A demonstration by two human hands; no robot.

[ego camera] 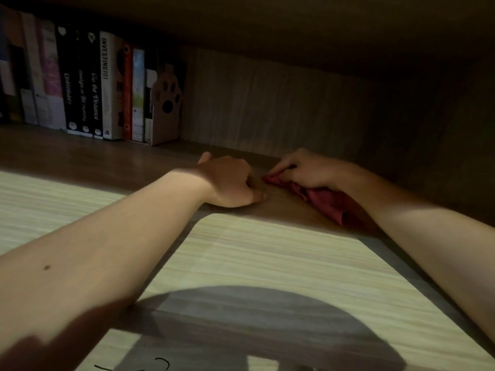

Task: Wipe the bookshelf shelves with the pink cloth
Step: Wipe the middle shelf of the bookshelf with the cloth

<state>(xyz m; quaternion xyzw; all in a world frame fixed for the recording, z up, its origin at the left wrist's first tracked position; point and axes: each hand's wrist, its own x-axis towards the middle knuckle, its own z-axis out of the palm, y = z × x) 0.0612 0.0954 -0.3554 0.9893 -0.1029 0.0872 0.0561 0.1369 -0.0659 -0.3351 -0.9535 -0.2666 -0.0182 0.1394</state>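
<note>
**A:** How far along is the wiping?

**B:** Early or midway, I'd judge. The shelf (80,162) is too dim to show any wiped streak, so the wood doesn't tell what's done.

**A:** And what's left?

**B:** Probably the strip in front of the row of books (80,84) on the left, up to the paw-print bookend (166,103), and the lit front part. Only 1 shelf is in view.

**A:** Where's the cloth?

**B:** The pink cloth (326,202) lies bunched on the shaded shelf, right of centre, well apart from the books. The right grip (308,172) is grasping it, with fingers pinching its far end. The left grip (227,183) rests just beside the cloth's tip with its fingers curled. Whether it pinches that tip or is clenched on nothing, I can't tell.
</note>
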